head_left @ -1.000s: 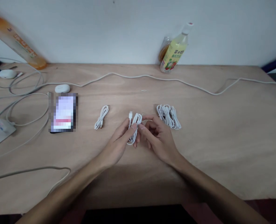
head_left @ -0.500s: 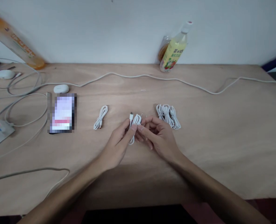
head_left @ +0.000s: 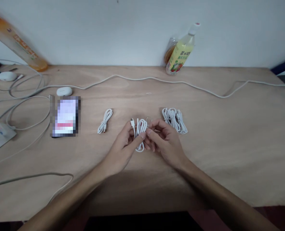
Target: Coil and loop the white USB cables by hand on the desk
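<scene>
My left hand [head_left: 124, 146] is closed around the middle of a coiled white USB cable [head_left: 141, 126], thumb pressed on its loops. The cable's USB plug [head_left: 132, 122] sticks up on the left, and a loop hangs below the fingers. Touching the coil's right side, my right hand [head_left: 166, 139] pinches a thin twist tie [head_left: 147, 119] whose fine ends poke up above the fingertips. Part of the tie is hidden by the fingers. One bundled white cable [head_left: 105, 121] lies to the left, and several bundled cables [head_left: 174, 120] lie together just beyond my right hand.
A phone [head_left: 65, 117] and a white earbud case [head_left: 64, 91] lie at left among loose cords. A long white cord [head_left: 132, 78] crosses the table. A yellow drink bottle [head_left: 181, 53] and an orange bottle [head_left: 19, 45] lean on the wall. A small white tie [head_left: 148, 93] lies mid-table.
The coiled cable has turned in my left hand, showing more of its loops, and its plug now tilts left. Both hands stay together in the same place.
</scene>
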`<state>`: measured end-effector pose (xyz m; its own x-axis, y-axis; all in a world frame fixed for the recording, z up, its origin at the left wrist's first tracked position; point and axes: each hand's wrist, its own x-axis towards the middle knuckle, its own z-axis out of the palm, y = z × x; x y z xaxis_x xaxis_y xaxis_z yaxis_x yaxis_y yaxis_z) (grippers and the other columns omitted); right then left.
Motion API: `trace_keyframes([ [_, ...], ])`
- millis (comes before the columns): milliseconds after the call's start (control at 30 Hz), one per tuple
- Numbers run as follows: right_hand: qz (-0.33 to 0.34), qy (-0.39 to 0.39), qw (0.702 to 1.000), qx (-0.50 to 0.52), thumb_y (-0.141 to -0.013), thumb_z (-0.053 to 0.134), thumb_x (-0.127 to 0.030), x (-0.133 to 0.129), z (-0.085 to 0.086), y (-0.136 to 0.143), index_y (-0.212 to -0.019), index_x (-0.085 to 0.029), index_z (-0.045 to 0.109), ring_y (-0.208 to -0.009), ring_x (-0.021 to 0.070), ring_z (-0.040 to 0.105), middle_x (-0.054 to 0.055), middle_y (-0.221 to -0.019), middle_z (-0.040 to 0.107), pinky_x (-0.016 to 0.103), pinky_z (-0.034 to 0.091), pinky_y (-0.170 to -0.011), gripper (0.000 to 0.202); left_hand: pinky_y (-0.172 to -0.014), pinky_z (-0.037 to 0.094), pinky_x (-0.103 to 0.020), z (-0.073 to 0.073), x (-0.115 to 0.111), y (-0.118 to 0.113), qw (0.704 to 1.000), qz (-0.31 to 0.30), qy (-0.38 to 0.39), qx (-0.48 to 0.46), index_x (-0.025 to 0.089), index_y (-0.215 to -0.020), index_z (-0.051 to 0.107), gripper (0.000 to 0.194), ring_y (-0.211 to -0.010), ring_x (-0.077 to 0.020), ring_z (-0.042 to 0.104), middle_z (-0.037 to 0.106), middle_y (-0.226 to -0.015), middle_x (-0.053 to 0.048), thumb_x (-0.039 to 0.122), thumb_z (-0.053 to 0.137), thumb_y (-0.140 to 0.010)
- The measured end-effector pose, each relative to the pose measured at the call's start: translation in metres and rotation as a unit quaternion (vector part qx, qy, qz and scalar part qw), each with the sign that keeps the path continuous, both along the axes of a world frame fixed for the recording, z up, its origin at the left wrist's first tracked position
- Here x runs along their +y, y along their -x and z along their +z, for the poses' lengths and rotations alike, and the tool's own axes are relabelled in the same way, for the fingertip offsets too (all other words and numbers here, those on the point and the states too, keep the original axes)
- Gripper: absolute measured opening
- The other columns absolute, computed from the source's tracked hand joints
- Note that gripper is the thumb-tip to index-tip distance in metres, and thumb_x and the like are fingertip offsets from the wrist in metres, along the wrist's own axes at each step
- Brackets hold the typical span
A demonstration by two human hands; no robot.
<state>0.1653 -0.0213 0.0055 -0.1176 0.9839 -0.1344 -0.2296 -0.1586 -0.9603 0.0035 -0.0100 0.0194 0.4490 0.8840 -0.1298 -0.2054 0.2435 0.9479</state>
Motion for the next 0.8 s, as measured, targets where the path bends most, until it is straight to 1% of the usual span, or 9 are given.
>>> trace_keyframes([
  [100,-0.003,0.002,1.0,-0.002,-0.094,0.078,-0.047,-0.0007,0.0001,-0.0002,-0.089,-0.025,0.057,-0.048,0.0092,0.055,-0.007,-0.062,0.062,0.021,0.042,-0.043,0.031,-0.076,0.055,-0.033,-0.0005,-0.0006,-0.0006,1.0,0.002,-0.004,-0.002,0.021,-0.102,0.058,0.024,-0.087,-0.0206,0.076,0.079,-0.096,-0.005,0.039,0.074,-0.103],
  [267,-0.009,-0.001,1.0,-0.006,-0.093,0.078,-0.049,-0.001,0.0013,0.0001,-0.089,-0.026,0.056,-0.051,0.0102,0.057,-0.005,-0.066,0.065,0.022,0.043,-0.045,0.033,-0.076,0.056,-0.033,-0.0031,-0.0003,0.0005,0.999,0.038,0.009,0.019,0.021,-0.106,0.059,0.023,-0.084,-0.0199,0.076,0.078,-0.093,-0.004,0.038,0.074,-0.103],
  [433,0.004,0.002,1.0,-0.008,-0.094,0.078,-0.053,-0.0004,0.0004,-0.0007,-0.091,-0.026,0.057,-0.051,0.0103,0.055,-0.006,-0.066,0.064,0.022,0.043,-0.046,0.034,-0.079,0.058,-0.036,-0.0029,0.001,0.0,0.999,0.026,0.014,0.017,0.022,-0.102,0.058,0.026,-0.087,-0.0221,0.077,0.078,-0.089,-0.003,0.041,0.077,-0.101],
  [567,0.034,0.019,0.999,-0.007,-0.094,0.077,-0.056,-0.0005,-0.0018,-0.0017,-0.089,-0.025,0.059,-0.054,0.0103,0.055,-0.006,-0.066,0.062,0.023,0.042,-0.048,0.037,-0.075,0.058,-0.034,-0.0027,0.0019,-0.0005,1.0,0.024,0.019,0.001,0.022,-0.103,0.059,0.028,-0.09,-0.0233,0.078,0.079,-0.093,-0.005,0.041,0.078,-0.099],
  [667,0.036,0.029,0.999,0.017,-0.095,0.078,-0.055,-0.001,-0.004,-0.0012,-0.089,-0.025,0.059,-0.055,0.01,0.056,-0.006,-0.066,0.062,0.024,0.044,-0.052,0.037,-0.073,0.058,-0.034,-0.0042,0.0026,0.0001,0.999,0.025,0.022,-0.01,0.02,-0.107,0.06,0.027,-0.084,-0.0217,0.078,0.079,-0.092,-0.005,0.041,0.076,-0.101],
  [800,0.019,0.027,0.999,0.024,-0.096,0.077,-0.056,-0.0013,-0.0036,-0.0003,-0.088,-0.026,0.057,-0.059,0.0115,0.06,-0.005,-0.07,0.065,0.025,0.048,-0.055,0.037,-0.074,0.059,-0.035,-0.0044,0.0039,0.0012,0.998,0.05,0.04,-0.011,0.02,-0.108,0.06,0.03,-0.078,-0.0209,0.077,0.077,-0.084,-0.002,0.042,0.078,-0.099],
])
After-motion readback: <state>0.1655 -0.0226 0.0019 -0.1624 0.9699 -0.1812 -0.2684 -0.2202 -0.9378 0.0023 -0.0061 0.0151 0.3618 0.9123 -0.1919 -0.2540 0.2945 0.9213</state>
